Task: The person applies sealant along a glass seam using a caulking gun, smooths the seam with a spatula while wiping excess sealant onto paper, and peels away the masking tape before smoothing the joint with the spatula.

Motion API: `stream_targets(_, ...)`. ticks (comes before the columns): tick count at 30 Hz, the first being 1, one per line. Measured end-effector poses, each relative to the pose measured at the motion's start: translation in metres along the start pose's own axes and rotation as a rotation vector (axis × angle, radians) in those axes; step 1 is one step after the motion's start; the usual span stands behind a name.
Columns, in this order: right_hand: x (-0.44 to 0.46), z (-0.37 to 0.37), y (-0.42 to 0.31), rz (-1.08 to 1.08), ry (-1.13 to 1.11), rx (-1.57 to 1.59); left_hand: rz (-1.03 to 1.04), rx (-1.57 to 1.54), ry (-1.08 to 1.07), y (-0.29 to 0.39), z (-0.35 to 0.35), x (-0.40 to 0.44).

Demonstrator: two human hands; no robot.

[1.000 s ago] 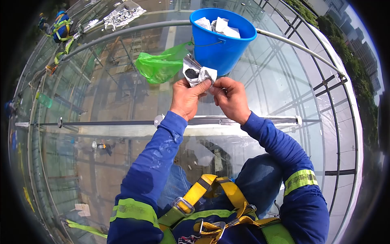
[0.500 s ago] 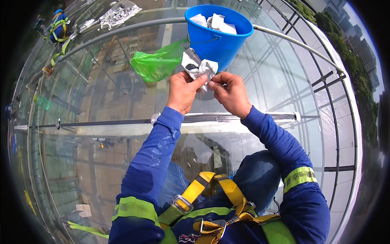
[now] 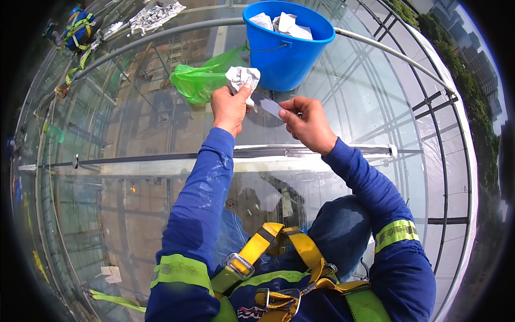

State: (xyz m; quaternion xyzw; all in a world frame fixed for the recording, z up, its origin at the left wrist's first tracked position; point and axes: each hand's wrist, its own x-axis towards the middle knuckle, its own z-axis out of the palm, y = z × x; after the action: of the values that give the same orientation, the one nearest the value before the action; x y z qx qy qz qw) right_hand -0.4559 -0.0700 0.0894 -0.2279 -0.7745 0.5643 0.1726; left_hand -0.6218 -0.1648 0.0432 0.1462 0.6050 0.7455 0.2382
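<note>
My left hand (image 3: 230, 107) is closed on a crumpled piece of white printed paper (image 3: 242, 80). Pinched between the fingers of my right hand (image 3: 306, 122) is a thin, flat grey blade-like strip (image 3: 268, 105), whose far end reaches the paper at my left hand. Just beyond my hands stands a blue bucket (image 3: 289, 56) with crumpled papers (image 3: 289, 26) inside. A translucent green plastic bag (image 3: 196, 83) lies left of the bucket, near my left hand.
Below me is a glass surface crossed by a dark seam (image 3: 268, 152) with white edges. A curved metal rail (image 3: 161, 37) passes behind the bucket. Scraps on a sheet (image 3: 155, 17) lie at upper left, near a person in a harness (image 3: 79, 29).
My left hand has moved slightly left with the paper, which is now more bunched up. My right hand has drawn apart from it, and the grey strip now shows between them.
</note>
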Motion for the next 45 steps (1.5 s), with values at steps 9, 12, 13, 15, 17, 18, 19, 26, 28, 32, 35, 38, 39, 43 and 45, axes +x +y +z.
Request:
stream_targets(9,0.0,-0.003,-0.001,-0.133,0.201,0.018,-0.269,-0.243,-0.619,0.025,-0.012,-0.011)
stream_targets(12,0.007,-0.002,0.009,-0.152,0.21,-0.014,-0.244,-0.407,-0.794,0.032,-0.012,-0.021)
stream_targets(13,0.008,-0.003,0.01,-0.154,0.204,-0.025,-0.227,-0.397,-0.809,0.032,-0.014,-0.022)
stream_targets(15,0.005,-0.002,0.008,-0.158,0.19,-0.045,-0.193,-0.377,-0.838,0.034,-0.019,-0.026)
stream_targets(17,0.001,0.003,0.005,-0.16,0.151,-0.038,-0.159,-0.349,-0.679,0.024,-0.01,-0.027)
stream_targets(18,-0.002,0.005,0.003,-0.16,0.131,-0.034,-0.151,-0.334,-0.608,0.022,-0.006,-0.028)
stream_targets(19,-0.004,0.007,0.001,-0.148,0.11,-0.028,-0.142,-0.32,-0.535,0.02,-0.001,-0.03)
stream_targets(26,-0.008,0.011,0.001,-0.035,-0.011,0.012,-0.194,-0.11,-0.176,0.012,0.002,-0.019)
stream_targets(28,-0.015,0.002,-0.001,0.023,-0.036,-0.016,-0.16,-0.025,-0.069,0.008,-0.004,0.002)
stream_targets(32,-0.032,-0.03,-0.001,0.067,0.009,-0.019,0.37,0.482,0.183,0.001,-0.05,0.094)
stream_targets(35,-0.039,-0.058,-0.001,0.046,0.099,0.065,0.561,0.712,0.187,0.009,-0.051,0.143)
stream_targets(38,-0.044,-0.083,0.002,0.007,0.179,0.049,0.654,1.046,0.066,-0.041,-0.052,0.201)
stream_targets(39,-0.046,-0.092,0.004,-0.019,0.19,0.036,0.579,1.1,0.067,-0.054,-0.051,0.213)
stream_targets(43,-0.057,-0.126,0.019,-0.01,0.305,0.077,0.242,1.277,0.084,-0.101,-0.057,0.258)
stream_targets(45,-0.063,-0.141,0.027,0.018,0.359,0.077,0.096,1.536,0.389,-0.11,-0.052,0.26)
